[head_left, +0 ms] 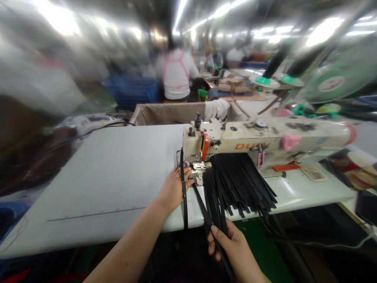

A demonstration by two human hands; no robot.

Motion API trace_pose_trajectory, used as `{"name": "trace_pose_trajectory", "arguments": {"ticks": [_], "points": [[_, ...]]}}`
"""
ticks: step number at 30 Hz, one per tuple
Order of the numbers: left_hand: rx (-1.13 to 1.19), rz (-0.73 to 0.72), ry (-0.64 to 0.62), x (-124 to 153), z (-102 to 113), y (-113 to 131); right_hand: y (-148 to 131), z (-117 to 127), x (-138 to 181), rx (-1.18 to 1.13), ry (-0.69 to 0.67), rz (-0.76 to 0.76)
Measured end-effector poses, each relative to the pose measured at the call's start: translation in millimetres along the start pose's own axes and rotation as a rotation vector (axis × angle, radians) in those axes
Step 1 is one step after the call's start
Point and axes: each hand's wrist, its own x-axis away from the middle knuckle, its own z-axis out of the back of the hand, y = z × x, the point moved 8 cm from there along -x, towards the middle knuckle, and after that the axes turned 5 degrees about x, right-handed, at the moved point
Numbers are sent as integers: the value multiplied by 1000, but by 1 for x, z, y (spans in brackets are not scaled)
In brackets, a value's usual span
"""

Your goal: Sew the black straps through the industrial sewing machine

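A sewing machine (224, 137) stands on the white table, its presser foot and needle plate (198, 179) at the left end. My left hand (176, 184) is beside the needle plate, thumb and fingers closing on the end of a black strap (202, 202). A second black strap (184, 204) crosses over that hand and hangs past the table's front edge. Lower right, my right hand (228, 239) pinches the first strap between thumb and fingers. A thick fan of black straps (241, 181) lies under the machine's arm, close to the right hand.
The white table (103, 169) extends to the left, with a ruler scale (97, 214) near its front edge. Behind it is a cloth-lined bin (171, 113). Thread cones (272, 67) stand at back right. A person in white (176, 74) sits farther back, near blue crates (134, 90).
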Motion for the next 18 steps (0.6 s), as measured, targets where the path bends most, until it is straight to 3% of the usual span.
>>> {"name": "trace_pose_trajectory", "arguments": {"ticks": [9, 18], "points": [[102, 33, 52, -4, -4, -20, -6, -9, -4, 41, 1, 97], [242, 148, 94, -69, -1, -64, -21, -22, -12, 39, 53, 157]]}}
